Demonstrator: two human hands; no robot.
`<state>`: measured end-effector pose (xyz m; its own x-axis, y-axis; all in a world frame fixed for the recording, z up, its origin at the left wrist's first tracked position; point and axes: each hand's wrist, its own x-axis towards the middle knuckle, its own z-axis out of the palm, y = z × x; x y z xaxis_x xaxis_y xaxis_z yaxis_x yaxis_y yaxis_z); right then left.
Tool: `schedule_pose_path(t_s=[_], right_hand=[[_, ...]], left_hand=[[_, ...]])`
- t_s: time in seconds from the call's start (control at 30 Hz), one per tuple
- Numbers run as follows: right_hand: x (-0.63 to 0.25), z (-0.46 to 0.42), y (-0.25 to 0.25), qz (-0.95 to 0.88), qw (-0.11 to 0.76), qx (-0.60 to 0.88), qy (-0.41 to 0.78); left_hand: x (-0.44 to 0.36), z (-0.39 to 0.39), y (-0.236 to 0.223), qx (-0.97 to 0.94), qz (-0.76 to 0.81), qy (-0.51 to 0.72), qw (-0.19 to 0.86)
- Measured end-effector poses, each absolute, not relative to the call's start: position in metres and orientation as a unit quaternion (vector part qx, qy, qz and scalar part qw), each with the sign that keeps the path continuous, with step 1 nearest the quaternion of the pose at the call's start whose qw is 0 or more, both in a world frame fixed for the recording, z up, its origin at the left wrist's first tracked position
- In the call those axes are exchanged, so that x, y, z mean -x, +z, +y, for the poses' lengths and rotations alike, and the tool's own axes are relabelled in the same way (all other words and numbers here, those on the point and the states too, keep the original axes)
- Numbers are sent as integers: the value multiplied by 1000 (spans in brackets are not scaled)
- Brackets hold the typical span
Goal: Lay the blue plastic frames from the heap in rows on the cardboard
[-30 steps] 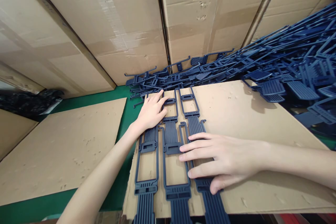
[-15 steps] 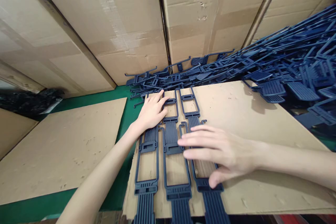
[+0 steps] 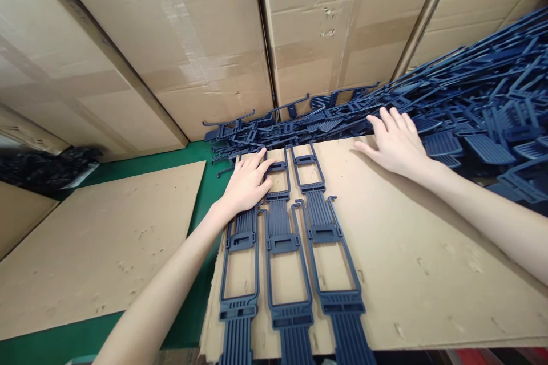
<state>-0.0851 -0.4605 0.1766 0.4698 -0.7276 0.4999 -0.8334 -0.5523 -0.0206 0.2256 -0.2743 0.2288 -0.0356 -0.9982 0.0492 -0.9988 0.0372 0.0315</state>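
Three columns of dark blue ribbed plastic frames with hooked ends, such as this frame (image 3: 336, 265), lie on a cardboard sheet (image 3: 411, 251). My left hand (image 3: 248, 181) rests flat over the upper end of the left column, fingers spread, and hides part of it. My right hand (image 3: 396, 140) is at the sheet's far edge, beside a heap of the same plastic parts (image 3: 488, 120). Its fingers are spread and stretched out, with nothing held. Whether its fingertips touch the heap I cannot tell.
Large cardboard boxes (image 3: 205, 28) stand as a wall behind the heap. On the left, another cardboard sheet (image 3: 128, 239) lies on the green table surface (image 3: 194, 274). A black plastic bag (image 3: 47, 165) sits at the far left.
My right hand has moved from the right column of frames up and to the right, to the heap. The left hand has stayed in place.
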Motion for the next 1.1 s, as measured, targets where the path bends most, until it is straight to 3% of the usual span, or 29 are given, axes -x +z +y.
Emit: schedule_pose_path(t_s=[0.37, 0.67, 0.83, 1.0, 1.1], right_hand=[[84, -456, 180, -475, 46, -837, 266], [86, -474, 171, -447, -92, -784, 421], [87, -478, 165, -394, -194, -801, 407], [83, -482, 162, -390, -322, -714, 485], [77, -479, 165, -378, -354, -676, 524]], left_hand=[[-225, -275, 229, -695, -718, 8, 26], [-225, -275, 228, -695, -719, 10, 30], [-226, -276, 227, -693, -720, 17, 22], [-226, -275, 225, -693, -721, 22, 22], [-227, -275, 225, -691, -722, 21, 25]])
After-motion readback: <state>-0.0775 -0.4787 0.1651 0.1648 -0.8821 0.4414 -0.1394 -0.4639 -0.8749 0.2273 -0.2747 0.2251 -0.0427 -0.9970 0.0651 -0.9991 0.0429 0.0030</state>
